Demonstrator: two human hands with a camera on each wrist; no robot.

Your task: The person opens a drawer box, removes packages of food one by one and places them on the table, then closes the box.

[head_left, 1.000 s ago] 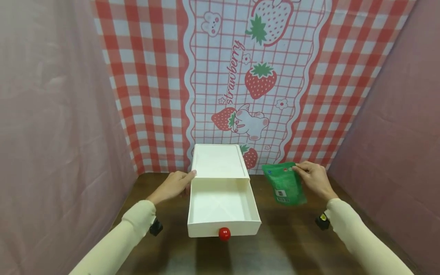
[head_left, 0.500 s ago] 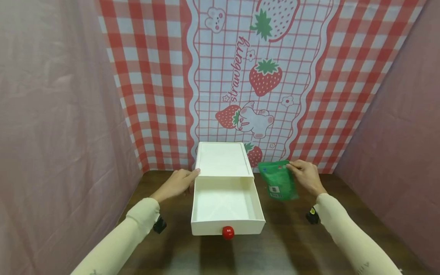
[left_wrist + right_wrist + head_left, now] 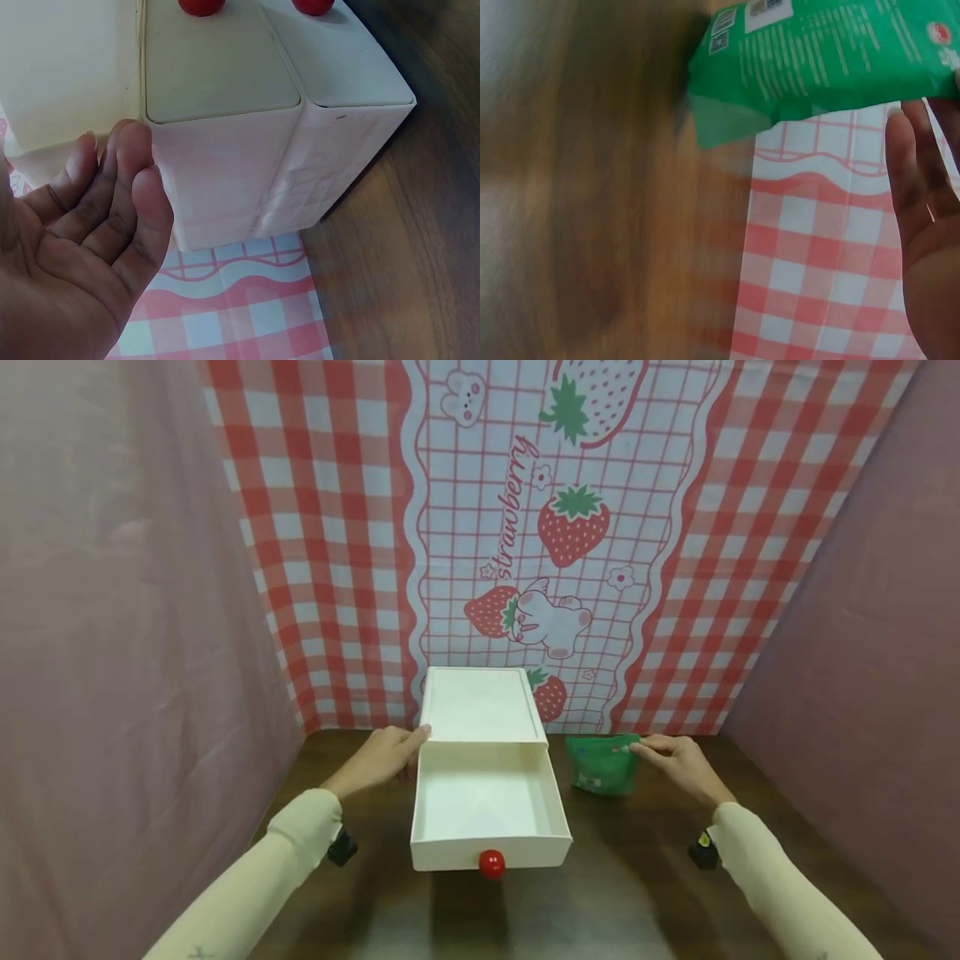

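Note:
A white drawer unit (image 3: 480, 706) stands mid-table with its top drawer (image 3: 491, 852) pulled out, the drawer's pale floor showing and a red knob on its front. My left hand (image 3: 382, 758) touches the unit's left side near the front corner. In the left wrist view, that hand's fingers (image 3: 139, 202) bend loosely against the side wall; its thumb is hidden there. To the right of the unit, my right hand (image 3: 678, 760) pinches a green pouch (image 3: 603, 766) by its upper right corner. Printed text and a label show on the pouch (image 3: 810, 60) in the right wrist view.
Two closed drawers with red knobs (image 3: 313, 4) lie under the open one. A red-and-white checked strawberry cloth (image 3: 345, 543) hangs behind the brown wooden table (image 3: 600, 893). Pink curtains (image 3: 847, 635) enclose both sides.
The green pouch has come down toward the table in my right hand and shows foreshortened now, after a slight shift left. My left hand stays at the drawer unit.

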